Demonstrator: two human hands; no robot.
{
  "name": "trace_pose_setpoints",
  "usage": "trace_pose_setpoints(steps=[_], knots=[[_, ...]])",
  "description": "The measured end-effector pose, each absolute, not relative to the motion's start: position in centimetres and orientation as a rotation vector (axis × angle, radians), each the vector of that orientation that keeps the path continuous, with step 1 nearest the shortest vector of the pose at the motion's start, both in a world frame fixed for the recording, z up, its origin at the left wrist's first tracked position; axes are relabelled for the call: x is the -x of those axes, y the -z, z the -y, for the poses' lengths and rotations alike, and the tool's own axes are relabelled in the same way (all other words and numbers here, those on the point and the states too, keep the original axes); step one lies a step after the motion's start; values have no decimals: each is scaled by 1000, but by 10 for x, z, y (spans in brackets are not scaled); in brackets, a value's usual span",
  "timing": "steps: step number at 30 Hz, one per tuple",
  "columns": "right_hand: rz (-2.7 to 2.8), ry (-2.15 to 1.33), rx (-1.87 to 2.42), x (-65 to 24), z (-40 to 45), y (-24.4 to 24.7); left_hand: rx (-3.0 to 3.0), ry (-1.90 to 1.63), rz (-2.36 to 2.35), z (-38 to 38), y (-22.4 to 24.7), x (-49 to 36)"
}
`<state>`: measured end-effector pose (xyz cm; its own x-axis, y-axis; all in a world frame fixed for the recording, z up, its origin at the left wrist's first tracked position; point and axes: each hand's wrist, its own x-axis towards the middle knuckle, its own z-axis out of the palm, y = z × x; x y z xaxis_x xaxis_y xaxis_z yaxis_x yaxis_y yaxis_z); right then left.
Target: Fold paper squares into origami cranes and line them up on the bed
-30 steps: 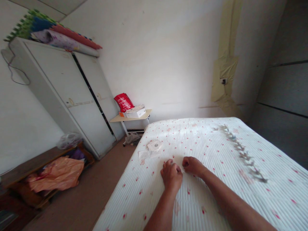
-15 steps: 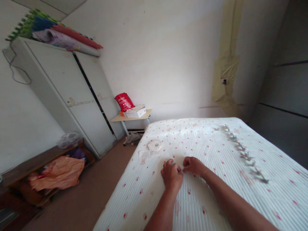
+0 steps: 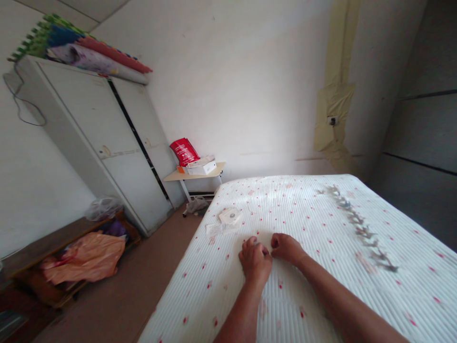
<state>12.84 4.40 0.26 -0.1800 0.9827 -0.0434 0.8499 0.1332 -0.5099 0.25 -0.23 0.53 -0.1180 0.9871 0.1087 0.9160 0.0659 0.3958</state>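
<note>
My left hand [image 3: 255, 258] is over the white bedspread [image 3: 285, 295] with its fingers curled and pinched together. Just right of it, my right hand [image 3: 286, 248] is also closed, thumb against the fingers. The fingertips of both hands almost meet; whatever they hold is too small or hidden to make out. Beyond my left hand lie a white disc-like packet [image 3: 230, 216] and a printed paper slip [image 3: 214, 230]. To the right, a row of several small grey-brown objects [image 3: 362, 231] runs across the bed; their kind is blurred.
A small table [image 3: 171, 176] at the far end bears a red bag [image 3: 184, 152] and a white box [image 3: 203, 166]. At left stand a pale cabinet [image 3: 96, 114] with rolled mats [image 3: 103, 62] on top and a wooden bench [image 3: 46, 233] with an orange plastic bag [image 3: 89, 257].
My hands have barely moved and stay close together. The right fingertips have shifted very slightly; the objects on the bed are where they were.
</note>
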Motion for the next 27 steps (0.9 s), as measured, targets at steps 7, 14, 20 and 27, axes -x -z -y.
trace_pose_setpoints(steps=[7,14,20,27], knots=[[2111,-623,1803,-127,-42,-8,-1970,-510,-2152,4,-6,-2],[2120,-615,1803,-127,-42,-7,-1996,-510,-2161,3,-5,-1],[2127,-616,1782,-128,-45,-3,-1995,-549,-2151,3,-5,-2],[2140,-644,1755,-131,-47,-1,-2001,-525,-2147,4,-6,-2]])
